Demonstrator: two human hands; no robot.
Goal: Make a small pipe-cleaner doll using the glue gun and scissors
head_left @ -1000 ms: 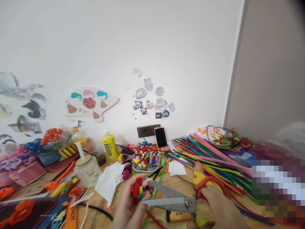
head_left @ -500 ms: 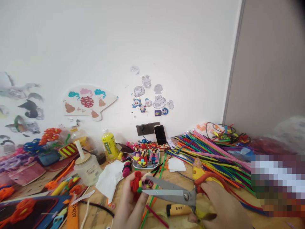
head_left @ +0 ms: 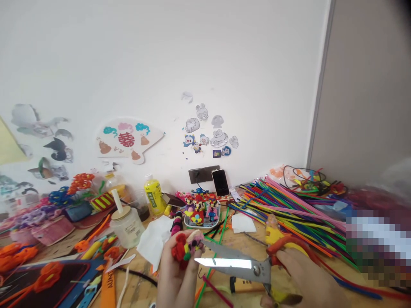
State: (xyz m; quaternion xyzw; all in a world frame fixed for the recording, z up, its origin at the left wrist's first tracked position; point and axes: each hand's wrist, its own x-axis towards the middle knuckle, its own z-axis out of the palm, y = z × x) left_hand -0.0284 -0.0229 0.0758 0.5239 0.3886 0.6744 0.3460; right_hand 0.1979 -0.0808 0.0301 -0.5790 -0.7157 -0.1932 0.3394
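Between the thumb and fingers of my left hand (head_left: 178, 278) is a small pipe-cleaner figure (head_left: 182, 249), red with yellow, green, pink and black parts. My right hand (head_left: 302, 273) is wrapped round the orange handles of a large pair of scissors (head_left: 257, 270). The scissors' blades stand apart and point left, their tips close by the figure; I cannot tell if they touch it. Under the blades lie a green pipe cleaner (head_left: 205, 284) and a dark pink one (head_left: 216, 291). A yellow tube with a black end (head_left: 247, 284) lies below the scissors.
A tray (head_left: 205, 225) of similar figures stands ahead. Many coloured pipe cleaners (head_left: 298, 214) are heaped on the right. A glass jar with a straw (head_left: 128, 229), a yellow bottle (head_left: 154, 194), tissues (head_left: 154, 241) and pipe-cleaner flowers (head_left: 80, 184) stand or lie leftward. A phone (head_left: 220, 183) leans on the wall.
The whole view has shifted, so most things appear farther right. Both hands keep their holds on the figure and the scissors, whose blades remain apart beside the figure.
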